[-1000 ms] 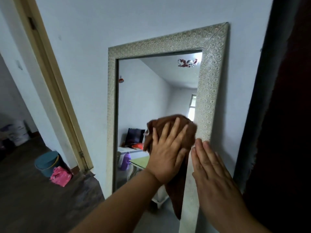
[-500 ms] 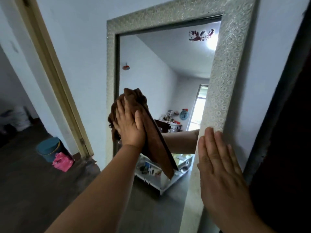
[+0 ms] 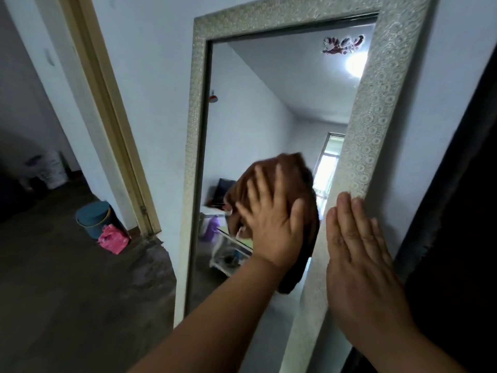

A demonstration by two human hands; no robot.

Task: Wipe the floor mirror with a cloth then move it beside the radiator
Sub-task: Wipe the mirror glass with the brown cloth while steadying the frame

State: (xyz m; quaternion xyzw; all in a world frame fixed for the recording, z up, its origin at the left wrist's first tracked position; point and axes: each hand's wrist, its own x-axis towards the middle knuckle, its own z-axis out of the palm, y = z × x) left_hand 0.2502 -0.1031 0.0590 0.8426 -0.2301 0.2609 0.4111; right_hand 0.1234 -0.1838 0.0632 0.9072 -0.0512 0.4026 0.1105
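A tall floor mirror (image 3: 373,109) with a pale embossed frame leans against the white wall. My left hand (image 3: 271,222) presses a brown cloth (image 3: 301,179) flat against the glass, near the right side of the pane, fingers spread over it. A tail of the cloth hangs down below the hand. My right hand (image 3: 360,259) lies flat and open on the right frame edge, fingers together, pointing up. The glass reflects a room with a window and a table.
A doorway with a tan frame (image 3: 107,109) opens to the left of the mirror. A blue bucket (image 3: 92,219) and a pink bag (image 3: 113,238) sit on the dark floor by the door. A dark curtain or panel (image 3: 462,211) stands at the right.
My left hand swept the cloth from the pane's right side to the left frame edge, then back to the right. My right hand stayed on the right frame.
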